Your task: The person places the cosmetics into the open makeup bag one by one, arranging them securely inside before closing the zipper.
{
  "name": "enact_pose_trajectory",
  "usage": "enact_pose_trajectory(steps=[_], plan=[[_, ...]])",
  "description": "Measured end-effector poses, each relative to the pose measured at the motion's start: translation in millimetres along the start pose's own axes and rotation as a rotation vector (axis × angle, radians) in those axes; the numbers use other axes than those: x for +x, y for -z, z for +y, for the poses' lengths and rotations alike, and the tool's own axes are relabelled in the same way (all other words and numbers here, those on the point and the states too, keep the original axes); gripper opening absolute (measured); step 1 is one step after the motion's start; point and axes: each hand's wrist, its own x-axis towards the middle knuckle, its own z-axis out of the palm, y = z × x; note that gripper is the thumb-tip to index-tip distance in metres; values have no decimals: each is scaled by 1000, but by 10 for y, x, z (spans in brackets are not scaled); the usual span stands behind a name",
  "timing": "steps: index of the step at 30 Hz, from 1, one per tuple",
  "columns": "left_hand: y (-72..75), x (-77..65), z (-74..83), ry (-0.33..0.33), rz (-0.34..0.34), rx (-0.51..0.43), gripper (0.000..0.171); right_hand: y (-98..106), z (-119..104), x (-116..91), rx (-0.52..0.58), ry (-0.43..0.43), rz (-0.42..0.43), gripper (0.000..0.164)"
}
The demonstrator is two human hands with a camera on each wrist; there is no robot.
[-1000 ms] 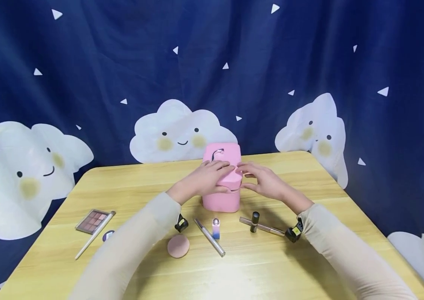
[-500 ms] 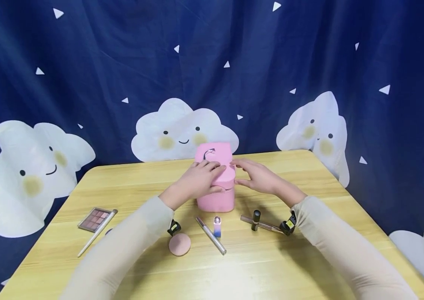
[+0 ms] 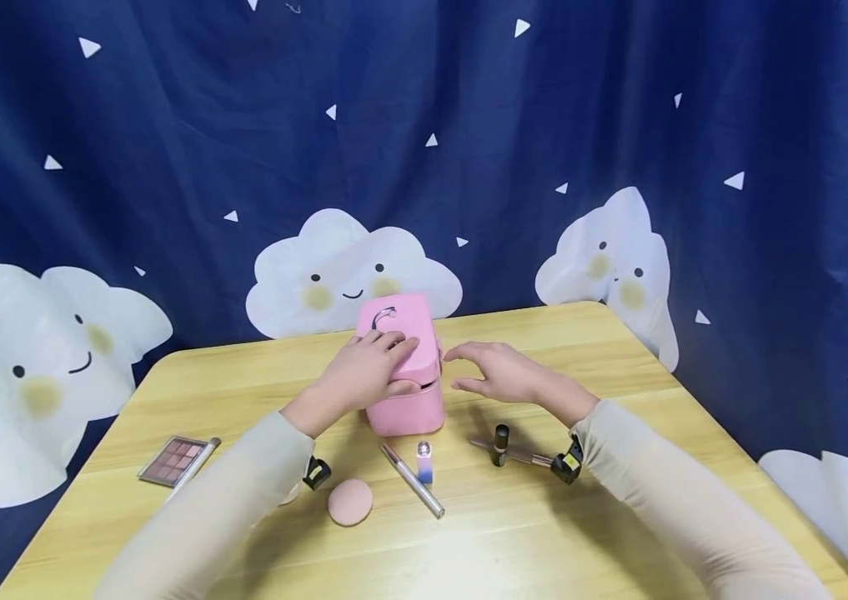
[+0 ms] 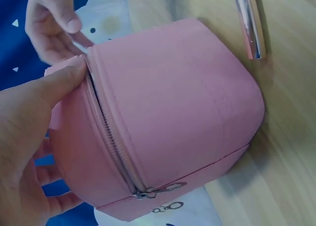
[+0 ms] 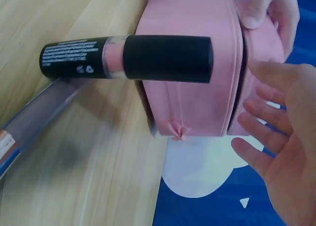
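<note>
A pink zippered cosmetic case (image 3: pixel 404 414) stands toward the back of the table. My left hand (image 3: pixel 359 371) holds its lid, fingers over the top and thumb at the front edge. In the left wrist view that thumb lies by the zipper (image 4: pixel 109 132), where a narrow dark gap shows along the seam; two metal pulls (image 4: pixel 168 188) hang at the corner. My right hand (image 3: pixel 502 371) is beside the case's right side, fingers loosely spread and holding nothing. Whether its fingertips touch the lid, I cannot tell.
A black-capped tube (image 3: pixel 500 446) stands upright beside a slim stick (image 3: pixel 531 455), under my right wrist. Before the case are a pink-and-blue lipstick (image 3: pixel 424 463), a silver pen (image 3: pixel 416 483) and a round pink puff (image 3: pixel 350 502). At left lie an eyeshadow palette (image 3: pixel 172 461) and a brush (image 3: pixel 198 462).
The case has shifted left and turned slightly, so more of its right side shows. My left hand has moved with it, and the right hand now sits a little off its side.
</note>
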Motion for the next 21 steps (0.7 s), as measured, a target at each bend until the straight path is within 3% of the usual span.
enact_pose_trajectory(steps=[6,11,21], plan=[[50,23,35,-18,-11,12,72,-56,70,14,-35,81,-82,44],[32,59,68,-31,-25,15,70,-14,56,7,-40,128,-87,40],[85,259,137,-46,-164,-62,73,5,61,-16,-41,153,-94,40]])
